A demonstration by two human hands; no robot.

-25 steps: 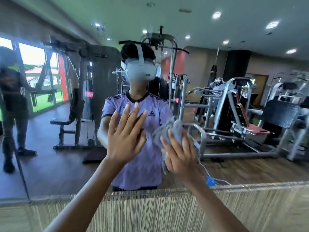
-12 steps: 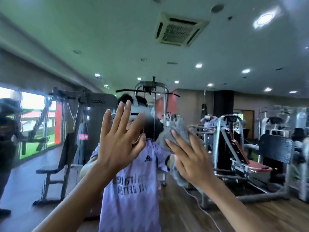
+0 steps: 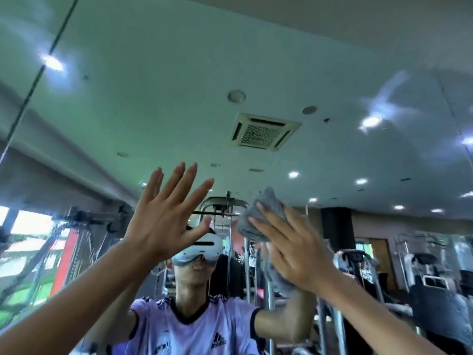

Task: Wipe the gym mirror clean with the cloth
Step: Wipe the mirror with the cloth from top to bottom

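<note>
The gym mirror (image 3: 332,85) fills nearly the whole view and reflects the ceiling, gym machines and a person in a lilac shirt with a headset. My right hand (image 3: 294,247) presses a crumpled grey cloth (image 3: 263,213) flat against the glass at centre right, fingers spread over it; part of the cloth hangs below the palm. My left hand (image 3: 166,216) is raised beside it, fingers apart, holding nothing, at or close to the glass.
A dark vertical seam (image 3: 33,80) between mirror panels runs up the left side. The reflection shows a cable machine (image 3: 225,208), benches at the right and bright windows at the left. The real ceiling edge (image 3: 384,26) shows above the mirror's top.
Both hands and the cloth have risen up the mirror, and my view has tilted upward, so the reflected ceiling now fills most of the frame and the ledge below is out of view.
</note>
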